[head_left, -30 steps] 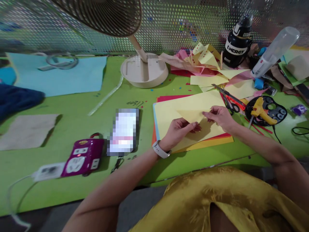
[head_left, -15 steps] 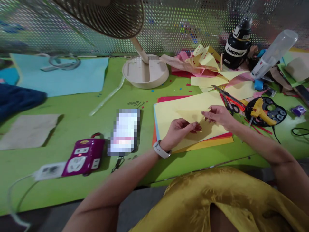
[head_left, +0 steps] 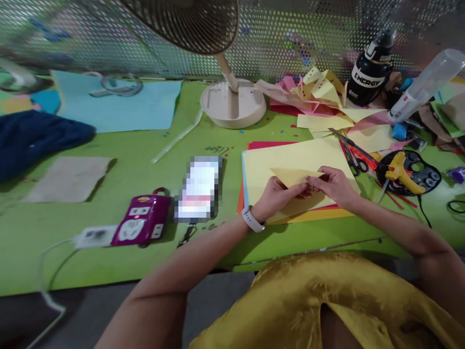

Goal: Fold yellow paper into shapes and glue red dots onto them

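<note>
A small folded yellow paper piece (head_left: 295,176) is pinched between both my hands above a stack of coloured paper sheets (head_left: 276,157) on the green table (head_left: 145,165). My left hand (head_left: 278,196), with a white watch on its wrist, grips the piece's lower left part. My right hand (head_left: 334,183) holds its right end with closed fingers. The two hands touch each other at the fingertips.
A phone (head_left: 199,189) lies left of the stack, with a purple power strip (head_left: 140,226) beside it. A fan base (head_left: 233,103) stands behind. Scissors (head_left: 354,155), a yellow glue gun (head_left: 401,170), paper scraps (head_left: 319,94) and a black bottle (head_left: 372,68) crowd the right.
My hands have come closer together on the yellow piece, whose folded flap now stands up more. The camera view has shifted, so everything sits further right in the frame.
</note>
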`<state>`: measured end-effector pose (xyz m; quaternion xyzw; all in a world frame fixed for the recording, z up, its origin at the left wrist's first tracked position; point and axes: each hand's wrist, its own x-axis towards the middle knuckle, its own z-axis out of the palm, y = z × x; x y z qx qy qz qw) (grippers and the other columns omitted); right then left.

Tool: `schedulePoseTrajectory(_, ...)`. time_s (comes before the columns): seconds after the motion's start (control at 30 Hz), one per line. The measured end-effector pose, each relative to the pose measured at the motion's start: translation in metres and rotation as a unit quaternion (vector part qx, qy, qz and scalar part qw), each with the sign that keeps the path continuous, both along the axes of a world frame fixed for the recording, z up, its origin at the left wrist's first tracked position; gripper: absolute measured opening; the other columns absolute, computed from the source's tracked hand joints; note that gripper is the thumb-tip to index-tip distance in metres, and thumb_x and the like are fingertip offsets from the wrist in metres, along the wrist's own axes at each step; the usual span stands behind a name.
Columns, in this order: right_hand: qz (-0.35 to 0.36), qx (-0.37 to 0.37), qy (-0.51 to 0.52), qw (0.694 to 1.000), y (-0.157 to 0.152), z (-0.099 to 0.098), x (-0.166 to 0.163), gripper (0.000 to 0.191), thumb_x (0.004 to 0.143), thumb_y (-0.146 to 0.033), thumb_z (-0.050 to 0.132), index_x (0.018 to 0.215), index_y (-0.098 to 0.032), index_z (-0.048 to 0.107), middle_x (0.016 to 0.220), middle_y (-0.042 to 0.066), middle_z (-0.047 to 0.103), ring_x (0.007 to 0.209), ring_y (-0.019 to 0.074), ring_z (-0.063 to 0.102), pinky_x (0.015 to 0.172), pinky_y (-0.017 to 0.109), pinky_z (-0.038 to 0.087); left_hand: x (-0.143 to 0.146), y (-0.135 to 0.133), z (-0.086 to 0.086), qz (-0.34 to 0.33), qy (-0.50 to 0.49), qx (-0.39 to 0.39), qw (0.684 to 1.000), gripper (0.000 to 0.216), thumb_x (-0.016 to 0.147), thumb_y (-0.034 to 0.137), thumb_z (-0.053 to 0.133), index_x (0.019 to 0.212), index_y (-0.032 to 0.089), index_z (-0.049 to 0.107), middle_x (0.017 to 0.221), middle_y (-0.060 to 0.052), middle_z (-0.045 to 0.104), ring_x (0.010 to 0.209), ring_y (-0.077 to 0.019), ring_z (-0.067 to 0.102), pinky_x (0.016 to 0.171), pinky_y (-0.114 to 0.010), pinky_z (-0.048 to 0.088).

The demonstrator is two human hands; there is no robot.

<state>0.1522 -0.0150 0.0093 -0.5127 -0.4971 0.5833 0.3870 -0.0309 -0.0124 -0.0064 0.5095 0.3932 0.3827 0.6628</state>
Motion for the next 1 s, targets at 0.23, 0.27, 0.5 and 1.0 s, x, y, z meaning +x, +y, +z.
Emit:
schedulePoseTrajectory(0.23,-0.006,-0.011,0.01,1.0,0.003,0.001,0.004,0.049,0.059,-0.06,0.088,0.064,-0.02,0.058,0.057,-0.003,0.063,0.052,0.01,0.054,0.051,0.025,0.041,-0.001,0.004,-0.005,-0.003,0.008,-0.008,1.0,0.038,0.073,0.05,0.082,0.081,0.013,0.078,0.077,-0.01,0.079,0.065,-0.0194,0.074,0.069,-0.03,0.063)
schedulePoseTrajectory(0.27,-0.015,-0.009,0.007,1.0,0.004,0.001,0.005,0.049,0.059,-0.059,0.088,0.064,-0.02,0.058,0.056,-0.003,0.063,0.051,0.0098,0.054,0.051,0.025,0.041,-0.002,0.004,-0.006,-0.002,0.004,-0.017,1.0,0.037,0.073,0.049,0.083,0.082,0.013,0.078,0.077,-0.009,0.079,0.065,-0.0191,0.074,0.069,-0.03,0.063)
schedulePoseTrajectory(0.5,-0.033,0.0,0.008,0.999,0.01,-0.004,0.014,0.045,0.061,-0.057,0.088,0.066,-0.02,0.062,0.058,-0.002,0.064,0.051,0.0099,0.054,0.051,0.025,0.041,-0.005,0.005,-0.007,0.003,-0.006,-0.042,0.999,0.036,0.072,0.047,0.083,0.083,0.013,0.077,0.084,-0.012,0.08,0.073,-0.0214,0.076,0.068,-0.031,0.061)
schedulePoseTrajectory(1.0,-0.023,0.079,0.085,0.993,0.019,-0.011,0.029,0.044,0.069,-0.053,0.084,0.099,-0.023,0.075,0.076,-0.001,0.073,0.066,0.0118,0.065,0.058,0.024,0.047,-0.003,0.007,-0.001,0.037,-0.056,-0.087,0.994,0.044,0.065,0.052,0.087,0.083,0.016,0.068,0.09,-0.011,0.079,0.086,-0.0251,0.076,0.069,-0.032,0.061)
